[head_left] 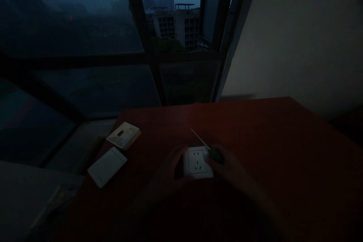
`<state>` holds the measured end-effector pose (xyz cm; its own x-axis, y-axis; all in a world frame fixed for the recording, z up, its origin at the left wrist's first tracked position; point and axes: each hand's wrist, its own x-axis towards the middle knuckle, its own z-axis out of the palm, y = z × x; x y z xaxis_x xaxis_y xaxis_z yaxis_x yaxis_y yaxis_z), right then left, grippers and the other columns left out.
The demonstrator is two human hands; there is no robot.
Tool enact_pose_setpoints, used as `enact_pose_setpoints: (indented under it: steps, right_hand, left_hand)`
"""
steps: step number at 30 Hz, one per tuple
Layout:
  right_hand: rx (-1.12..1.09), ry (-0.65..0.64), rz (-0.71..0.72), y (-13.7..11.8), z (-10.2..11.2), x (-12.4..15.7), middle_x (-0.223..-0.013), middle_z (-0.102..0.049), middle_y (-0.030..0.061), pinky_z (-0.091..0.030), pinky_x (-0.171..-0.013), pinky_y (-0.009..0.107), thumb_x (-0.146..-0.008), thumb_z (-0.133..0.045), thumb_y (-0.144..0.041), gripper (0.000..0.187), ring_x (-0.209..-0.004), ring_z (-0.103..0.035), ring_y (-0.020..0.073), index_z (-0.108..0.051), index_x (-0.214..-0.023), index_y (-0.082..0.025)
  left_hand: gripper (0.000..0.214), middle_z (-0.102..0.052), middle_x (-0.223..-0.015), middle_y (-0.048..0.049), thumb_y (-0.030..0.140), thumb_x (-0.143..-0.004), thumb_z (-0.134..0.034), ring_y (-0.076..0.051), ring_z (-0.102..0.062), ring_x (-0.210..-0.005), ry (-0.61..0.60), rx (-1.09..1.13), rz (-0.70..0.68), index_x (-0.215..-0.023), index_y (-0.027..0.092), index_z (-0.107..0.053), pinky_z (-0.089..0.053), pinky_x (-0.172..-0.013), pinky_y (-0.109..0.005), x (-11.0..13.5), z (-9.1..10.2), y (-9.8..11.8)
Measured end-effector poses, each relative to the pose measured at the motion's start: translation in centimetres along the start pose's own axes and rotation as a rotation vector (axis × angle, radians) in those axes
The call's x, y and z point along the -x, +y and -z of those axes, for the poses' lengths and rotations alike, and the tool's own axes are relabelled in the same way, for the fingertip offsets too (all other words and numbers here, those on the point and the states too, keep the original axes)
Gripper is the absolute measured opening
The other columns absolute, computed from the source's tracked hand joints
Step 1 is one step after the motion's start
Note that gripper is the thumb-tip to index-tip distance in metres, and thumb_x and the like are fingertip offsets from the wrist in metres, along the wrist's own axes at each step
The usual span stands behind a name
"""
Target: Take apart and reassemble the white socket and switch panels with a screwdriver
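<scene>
A white wall socket point(197, 167) with several slots in its face lies in front of me, face up. My left hand point(169, 174) is closed around its left side, with fingers at the upper and lower left corners. A screwdriver point(215, 155) with a green handle and a thin metal shaft is gripped in my right hand point(231, 168). Its shaft points up and left, past the far edge of the socket. The right thumb also reaches onto the right edge of the socket. Dim light hides much of both hands.
To the left on the red-brown table point(255, 128) sits a white box-like electrical fitting point(129, 136) with a rectangular opening. A flat white plate point(107, 167) lies nearer me, by the table's left edge. Dark-framed windows point(153, 58) stand behind, and a pale wall point(297, 38) at the right.
</scene>
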<state>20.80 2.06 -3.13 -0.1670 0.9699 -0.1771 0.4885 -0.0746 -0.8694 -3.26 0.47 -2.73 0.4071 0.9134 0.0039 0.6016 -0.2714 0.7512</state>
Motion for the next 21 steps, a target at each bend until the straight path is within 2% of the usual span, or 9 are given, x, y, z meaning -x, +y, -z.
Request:
enact_pose_setpoints:
  steps: [3,8,13,18,21]
  right_hand:
    - [-0.01,-0.003,0.026,0.02,-0.18,-0.03,-0.11,-0.066,0.0059,-0.048,-0.083,0.035,-0.081,-0.059,-0.041,0.039,-0.096,-0.062,0.0219,-0.055,-0.115,-0.024]
    - [0.019,0.005,0.03,0.08,-0.28,0.04,-0.116,-0.065,0.0069,-0.046,-0.09,0.038,-0.08,-0.06,-0.038,0.04,-0.102,-0.061,0.0233,-0.057,-0.117,-0.024]
    - [0.013,-0.106,0.045,-0.15,-0.2,0.29,-0.126,-0.06,0.0078,-0.043,-0.095,0.04,-0.071,-0.07,-0.036,0.061,-0.11,-0.058,0.0248,-0.052,-0.128,-0.023]
    - [-0.013,-0.088,0.058,-0.13,-0.12,0.38,-0.124,-0.061,0.0078,-0.043,-0.094,0.04,-0.069,-0.071,-0.036,0.061,-0.108,-0.058,0.0248,-0.054,-0.127,-0.023]
    - [-0.018,-0.103,0.063,-0.12,-0.07,0.44,-0.122,-0.062,0.0071,-0.045,-0.092,0.039,-0.071,-0.07,-0.038,0.061,-0.105,-0.06,0.0243,-0.053,-0.128,-0.024]
  left_hand:
    - [0.074,-0.033,-0.148,-0.0117,0.034,-0.079,-0.069,-0.029,-0.032,-0.136,0.013,0.008,-0.004,-0.143,0.025,-0.033,-0.032,-0.11,-0.05,-0.12,-0.15,-0.25]
    - [0.057,-0.045,-0.141,-0.0097,0.03,-0.084,-0.061,-0.026,-0.044,-0.129,0.058,0.09,0.044,-0.137,0.025,-0.041,-0.039,-0.106,-0.046,-0.43,-0.08,0.28]
    - [0.059,-0.046,-0.14,-0.0087,0.026,-0.081,-0.064,-0.026,-0.045,-0.128,0.071,0.081,0.058,-0.135,0.026,-0.044,-0.039,-0.105,-0.046,-0.5,-0.12,0.62]
    - [0.06,-0.047,-0.139,-0.009,0.028,-0.08,-0.064,-0.027,-0.045,-0.127,0.091,0.088,0.042,-0.136,0.026,-0.043,-0.039,-0.105,-0.048,-0.47,-0.26,0.42]
    - [0.06,-0.044,-0.142,-0.0097,0.03,-0.082,-0.063,-0.028,-0.042,-0.129,0.052,0.085,0.04,-0.138,0.026,-0.04,-0.037,-0.106,-0.049,-0.41,-0.14,0.29]
